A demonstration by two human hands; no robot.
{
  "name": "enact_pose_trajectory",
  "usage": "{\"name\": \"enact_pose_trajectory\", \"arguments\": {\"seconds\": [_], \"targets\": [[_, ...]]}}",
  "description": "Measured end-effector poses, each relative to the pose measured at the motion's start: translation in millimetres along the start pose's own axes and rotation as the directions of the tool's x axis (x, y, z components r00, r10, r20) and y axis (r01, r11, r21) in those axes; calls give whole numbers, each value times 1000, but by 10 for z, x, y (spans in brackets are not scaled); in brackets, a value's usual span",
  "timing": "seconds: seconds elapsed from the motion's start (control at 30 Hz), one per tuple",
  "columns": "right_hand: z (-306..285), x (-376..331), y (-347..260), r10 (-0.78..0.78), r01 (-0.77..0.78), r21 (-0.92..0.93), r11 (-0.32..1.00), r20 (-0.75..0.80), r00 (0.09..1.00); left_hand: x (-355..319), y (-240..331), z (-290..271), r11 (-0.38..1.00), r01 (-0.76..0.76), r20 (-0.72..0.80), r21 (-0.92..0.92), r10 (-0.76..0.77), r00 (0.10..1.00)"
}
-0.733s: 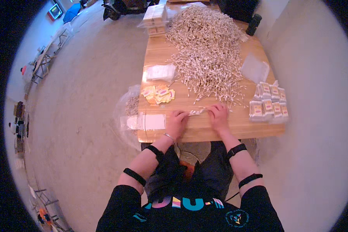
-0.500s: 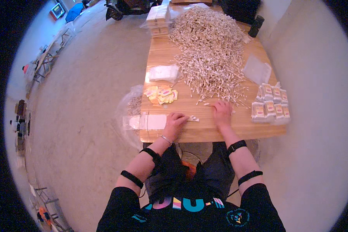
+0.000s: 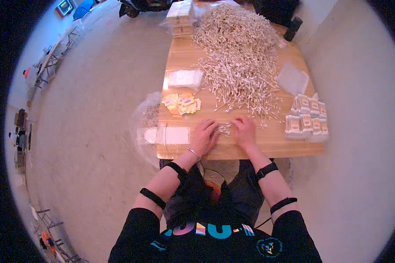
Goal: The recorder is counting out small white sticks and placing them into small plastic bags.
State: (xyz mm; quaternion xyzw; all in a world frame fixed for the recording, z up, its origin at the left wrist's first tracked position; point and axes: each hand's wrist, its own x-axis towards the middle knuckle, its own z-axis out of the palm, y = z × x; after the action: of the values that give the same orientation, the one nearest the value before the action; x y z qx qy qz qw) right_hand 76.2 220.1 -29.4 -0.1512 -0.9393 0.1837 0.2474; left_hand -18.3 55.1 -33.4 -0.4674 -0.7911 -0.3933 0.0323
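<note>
The grip of the left hand [image 3: 203, 136] rests curled on the wooden surface [image 3: 250, 144] near its close edge, fingers bent down over the left end of a small bundle of white cotton swabs [image 3: 224, 129]; the grip of the right hand [image 3: 243, 130] lies just to the right, fingers likewise bent onto the bundle's other end. Both hands touch the swabs, but whether the fingers actually pinch them or only press them together cannot be told at this size. The bundle lies between the two hands, flat on the surface, just near of the loose edge of the big heap.

That large heap of cotton swabs [image 3: 241, 57] spreads over the middle and far part of the surface, thinning into scattered sticks toward the hands. Left of the hands, a flat clear bag with a white panel [image 3: 169, 135] hangs partly over the left edge. Just beyond it sits a loose cluster of small yellow labels [image 3: 182, 103], and farther still a stack of clear flat bags [image 3: 184, 79]. To the right of the right hand, near the right edge, filled swab packets [image 3: 307, 118] stand in rows, touching one another. Beyond them lies another clear plastic bag [image 3: 292, 79]. At the far left corner more stacked packets [image 3: 180, 17] sit beside the heap. A crumpled clear plastic sack [image 3: 145, 120] lies on the floor beside the surface's left edge.
</note>
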Motion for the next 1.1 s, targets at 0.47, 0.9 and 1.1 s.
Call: {"name": "enact_pose_trajectory", "arguments": {"seconds": [0.47, 0.9, 1.1], "targets": [[-13, 135, 80, 89, -87, 20, 996, -99, 991, -26, 180, 90, 939, -148, 331, 311, 39, 943], [-111, -162, 82, 123, -152, -310, 939, -111, 986, -31, 307, 29, 905, -142, 409, 400, -38, 912], [-101, 46, -31, 53, -41, -163, 986, 72, 996, -114, 94, 122, 980, -1, 153, 199, -30, 988]]}}
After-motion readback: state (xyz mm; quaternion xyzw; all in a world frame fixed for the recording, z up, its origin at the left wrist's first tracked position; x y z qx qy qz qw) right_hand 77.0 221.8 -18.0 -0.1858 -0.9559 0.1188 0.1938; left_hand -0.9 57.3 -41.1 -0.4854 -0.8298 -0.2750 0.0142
